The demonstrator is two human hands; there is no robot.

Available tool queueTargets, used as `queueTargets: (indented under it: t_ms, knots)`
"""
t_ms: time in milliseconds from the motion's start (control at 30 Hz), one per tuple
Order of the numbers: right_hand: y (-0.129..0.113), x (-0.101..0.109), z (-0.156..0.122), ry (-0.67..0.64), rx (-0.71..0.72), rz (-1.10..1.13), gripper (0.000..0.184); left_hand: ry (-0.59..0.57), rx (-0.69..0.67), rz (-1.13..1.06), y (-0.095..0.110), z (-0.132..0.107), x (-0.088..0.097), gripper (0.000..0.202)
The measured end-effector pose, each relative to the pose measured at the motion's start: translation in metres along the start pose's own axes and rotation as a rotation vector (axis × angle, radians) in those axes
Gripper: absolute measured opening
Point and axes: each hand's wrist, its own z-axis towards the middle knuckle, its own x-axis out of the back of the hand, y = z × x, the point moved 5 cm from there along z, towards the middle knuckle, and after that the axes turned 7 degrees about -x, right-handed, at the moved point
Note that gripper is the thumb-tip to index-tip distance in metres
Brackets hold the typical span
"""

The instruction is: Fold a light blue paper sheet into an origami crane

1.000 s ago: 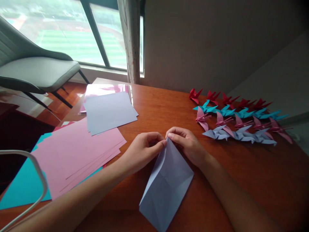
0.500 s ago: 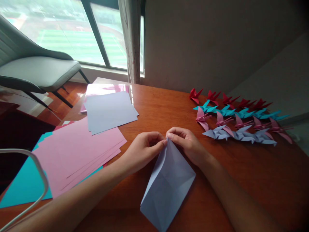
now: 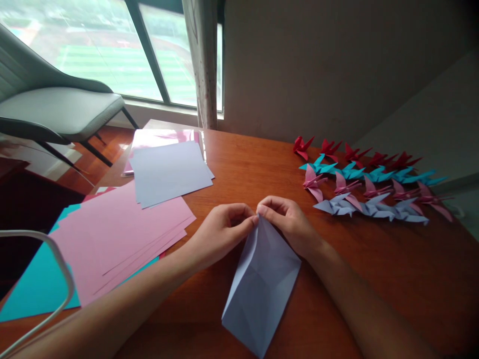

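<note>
A pale lavender sheet of origami paper (image 3: 264,284), creased and folded into a kite-like shape, hangs tilted toward me over the near part of the table. My left hand (image 3: 224,229) pinches its far top corner between thumb and index finger. Right beside it, my right hand (image 3: 286,217) pinches the same corner, so the fingertips of both hands nearly meet. The paper's left edge shows a fold with a gap between layers. What the fingertips do at the very tip is partly hidden.
Folded paper cranes stand in rows on the right: red (image 3: 352,154), turquoise (image 3: 352,172), pink (image 3: 314,184) and lavender (image 3: 374,207). Left lie lavender sheets (image 3: 170,172), pink sheets (image 3: 123,239) and turquoise paper (image 3: 30,289). A white cable (image 3: 67,279) loops at the near left; a chair (image 3: 63,109) stands beyond.
The paper's lower end has swung slightly to the right and its right corner has drawn in and up a little. Both hands keep their pinch in nearly the same place.
</note>
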Motion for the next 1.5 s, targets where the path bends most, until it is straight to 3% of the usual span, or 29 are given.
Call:
queueTargets:
  t_ms: [233, 400, 500, 700, 833, 1033, 1167, 1267, 1500]
  knots:
    - [0.002, -0.001, 0.0, -0.06, -0.07, 0.075, 0.037, 0.045, 0.017, -0.036, 0.0, 0.001, 0.005, 0.029]
    - [-0.005, 0.005, 0.003, -0.063, -0.049, -0.101, 0.028, 0.269, 0.036, -0.117, 0.0, 0.003, 0.027, 0.032]
    - [-0.004, 0.015, 0.007, 0.019, -0.029, -0.103, 0.023, 0.347, 0.015, -0.179, 0.003, 0.005, 0.037, 0.032]
    - [0.001, 0.034, 0.012, 0.24, 0.05, 0.07, 0.022, 0.371, -0.007, -0.354, 0.002, 0.008, 0.048, 0.047]
    - [-0.001, 0.042, 0.013, 0.348, 0.102, 0.169, 0.023, 0.299, -0.072, -0.319, 0.007, 0.009, 0.052, 0.048]
    - [-0.002, 0.054, 0.014, 0.491, 0.172, 0.127, 0.022, 0.009, -0.078, -0.24, 0.015, 0.011, 0.044, 0.071]
    - [-0.002, 0.056, 0.016, 0.495, 0.196, 0.07, 0.022, -0.164, -0.111, -0.223, 0.017, 0.01, 0.037, 0.054]
    - [-0.002, 0.055, 0.016, 0.481, 0.213, 0.043, 0.02, -0.195, -0.144, -0.212, 0.019, 0.01, 0.037, 0.049]
    - [-0.003, 0.05, 0.016, 0.457, 0.237, -0.065, 0.019, -0.204, -0.138, -0.18, 0.017, 0.009, 0.035, 0.062]
